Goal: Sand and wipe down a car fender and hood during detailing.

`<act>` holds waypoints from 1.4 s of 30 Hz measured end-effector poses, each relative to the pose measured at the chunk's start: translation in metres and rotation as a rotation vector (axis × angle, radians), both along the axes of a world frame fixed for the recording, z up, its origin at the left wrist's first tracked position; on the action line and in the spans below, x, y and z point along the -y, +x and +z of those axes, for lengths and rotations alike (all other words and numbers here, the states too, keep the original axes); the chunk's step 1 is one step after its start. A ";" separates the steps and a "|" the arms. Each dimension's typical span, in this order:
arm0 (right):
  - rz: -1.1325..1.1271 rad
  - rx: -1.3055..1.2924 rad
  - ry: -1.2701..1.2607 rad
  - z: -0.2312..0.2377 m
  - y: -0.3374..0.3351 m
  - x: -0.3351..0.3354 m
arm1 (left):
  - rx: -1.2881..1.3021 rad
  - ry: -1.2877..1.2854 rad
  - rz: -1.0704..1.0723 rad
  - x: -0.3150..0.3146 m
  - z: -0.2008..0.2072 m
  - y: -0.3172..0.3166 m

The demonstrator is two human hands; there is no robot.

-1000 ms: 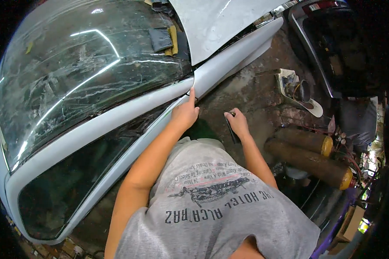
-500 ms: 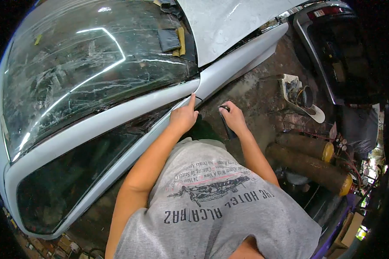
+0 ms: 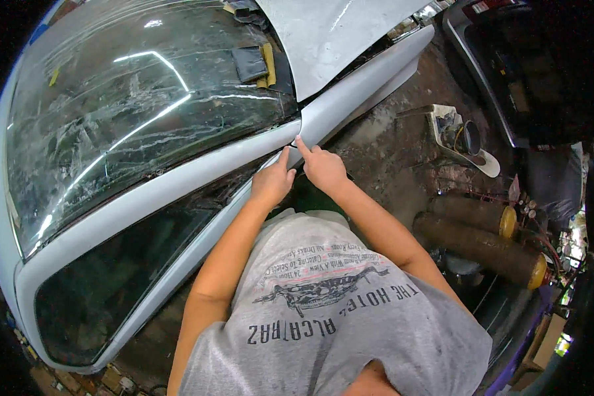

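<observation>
A pale grey car body fills the left, its windshield pillar [image 3: 198,163] meeting the fender [image 3: 350,78] near my hands. My left hand [image 3: 272,181] rests at that corner, index fingertip on the panel and thumb apart. Beside it my right hand [image 3: 325,170] reaches the same seam with its index finger stretched out and touching the panel. The other fingers of my right hand are curled under, so anything inside them is hidden. Above the corner lies the raised edge of the hood [image 3: 323,43].
Folded dark and yellow sheets [image 3: 253,64] lie on the dusty windshield [image 3: 132,99]. To the right, a white bracket-like part [image 3: 445,122] lies on the stained floor, near two brown gas cylinders [image 3: 482,247]. Another dark vehicle [image 3: 508,72] stands at far right.
My right hand has moved left and up to the seam beside my left hand. The dark flat piece it held is no longer visible. My left hand has shifted slightly down and left.
</observation>
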State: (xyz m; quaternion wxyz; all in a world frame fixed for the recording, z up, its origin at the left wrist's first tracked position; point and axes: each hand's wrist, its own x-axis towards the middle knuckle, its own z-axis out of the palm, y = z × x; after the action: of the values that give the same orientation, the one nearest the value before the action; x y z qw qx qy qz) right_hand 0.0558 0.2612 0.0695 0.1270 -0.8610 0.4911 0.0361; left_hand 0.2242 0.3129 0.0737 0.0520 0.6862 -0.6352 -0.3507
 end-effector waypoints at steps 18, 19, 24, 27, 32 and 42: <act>0.109 -0.018 -0.040 0.007 -0.007 -0.002 | -0.045 -0.057 0.013 -0.002 0.000 0.002; 0.111 -0.017 -0.039 0.007 -0.007 -0.001 | -0.041 -0.066 0.012 -0.003 -0.002 0.003; 0.066 -0.065 0.061 0.001 -0.006 0.002 | -0.030 -0.062 0.002 -0.002 -0.003 0.002; 0.066 -0.022 0.049 -0.005 -0.004 -0.006 | -0.049 -0.049 0.013 -0.002 -0.002 0.002; 0.060 0.023 0.079 -0.010 -0.007 -0.012 | -0.041 -0.050 0.008 -0.002 -0.002 0.003; -0.036 0.057 0.194 -0.011 -0.002 -0.017 | -0.006 -0.024 -0.018 0.001 0.001 0.001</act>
State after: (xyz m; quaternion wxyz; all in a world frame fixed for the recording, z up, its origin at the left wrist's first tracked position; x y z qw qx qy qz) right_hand 0.0535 0.2777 0.0585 0.2243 -0.8364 0.4969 0.0567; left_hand 0.2253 0.3115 0.0746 0.0590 0.6787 -0.6453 -0.3456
